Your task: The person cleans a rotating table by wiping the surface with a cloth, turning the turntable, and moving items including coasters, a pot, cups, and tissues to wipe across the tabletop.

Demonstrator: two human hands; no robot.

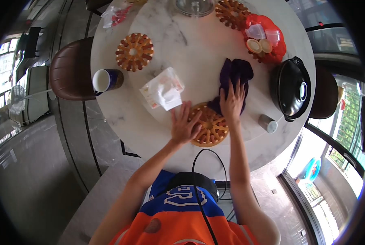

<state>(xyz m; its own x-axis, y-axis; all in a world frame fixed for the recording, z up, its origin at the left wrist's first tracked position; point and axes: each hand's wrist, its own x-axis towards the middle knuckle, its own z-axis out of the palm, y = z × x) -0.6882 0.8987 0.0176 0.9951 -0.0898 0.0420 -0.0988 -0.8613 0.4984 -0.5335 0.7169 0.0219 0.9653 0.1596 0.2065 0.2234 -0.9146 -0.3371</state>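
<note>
My left hand (184, 125) is spread, its fingers at the left edge of a round wooden slatted trivet (210, 127) near the front of the table. Flat on a crumpled dark purple cloth (240, 69) lies my right hand (232, 100), fingers stretched out. The cloth's lower end touches or overlaps the trivet's upper right edge. Just beyond my left hand sits a tissue packet (164, 89) with a white tissue showing.
Around the round marble table (149, 126) stand a mug (102, 80), a second trivet (134, 52), a third trivet (231, 14), a red tray (261, 22) with plastic cups, a black lidded pot (292, 88) and a small grey-white cylinder (267, 123). A chair (71, 69) is at left.
</note>
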